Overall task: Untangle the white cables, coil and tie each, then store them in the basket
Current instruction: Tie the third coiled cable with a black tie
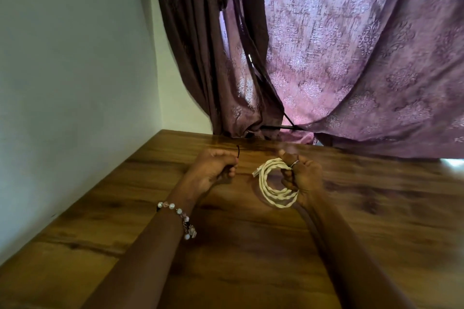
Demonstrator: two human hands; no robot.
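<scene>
A white cable [270, 189], wound into a coil of several loops, hangs just above the wooden table [251, 246]. My right hand [302, 178] grips the coil at its right side, fingers curled through the loops. A white connector end sticks out at the coil's upper left. My left hand [213, 168] is held to the left of the coil, fingers curled, pinching a thin dark tie [62, 151] whose end pokes up above the fist. The two hands are apart. No basket is in view.
A white wall runs along the table's left edge. Purple patterned curtains [351, 57] hang at the back and drape onto the table's far edge, with a dark cord across them. A beaded bracelet is on my left wrist.
</scene>
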